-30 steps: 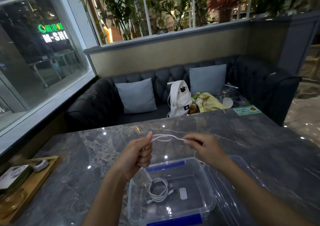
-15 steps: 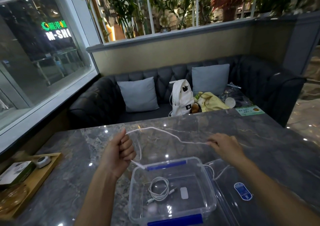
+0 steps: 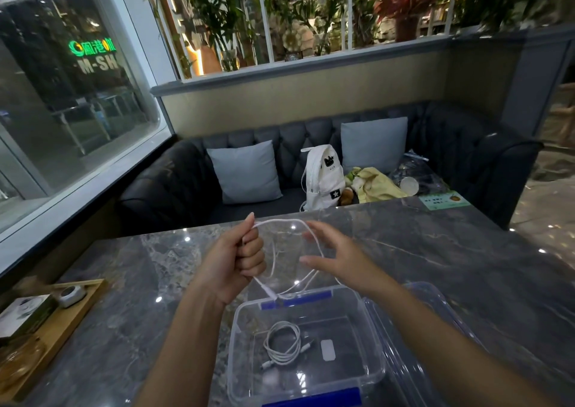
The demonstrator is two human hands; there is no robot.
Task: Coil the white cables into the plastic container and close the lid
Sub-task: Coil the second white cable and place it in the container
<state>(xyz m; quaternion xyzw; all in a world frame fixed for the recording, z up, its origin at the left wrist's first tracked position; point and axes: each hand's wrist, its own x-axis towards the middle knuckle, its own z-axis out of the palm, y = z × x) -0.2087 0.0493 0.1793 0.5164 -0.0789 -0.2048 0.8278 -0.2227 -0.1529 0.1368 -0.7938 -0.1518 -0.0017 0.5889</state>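
A coiled cable (image 3: 284, 344) is lying in the plastic container (image 3: 239, 316), lid (image 3: 435, 313) alongside; left hand (image 3: 231, 260) is gripping the white cable (image 3: 314, 238), right hand (image 3: 339, 260), fingers spread, touching its loop

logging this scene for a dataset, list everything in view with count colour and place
table: 1, grey marble, foreground
container: 1, clear with blue clips, open, near table edge
lid: 1, clear, on table right of container
held cable: 1, white, looped above container's far edge
coiled cable: 1, white, inside container
wooden tray: 1, tan, table's left edge
sofa: 1, dark, behind table
cushions: 2, pale grey, on sofa
backpack: 1, white, on sofa between cushions
left hand: 1, grips held cable
right hand: 1, fingers spread beside the loop
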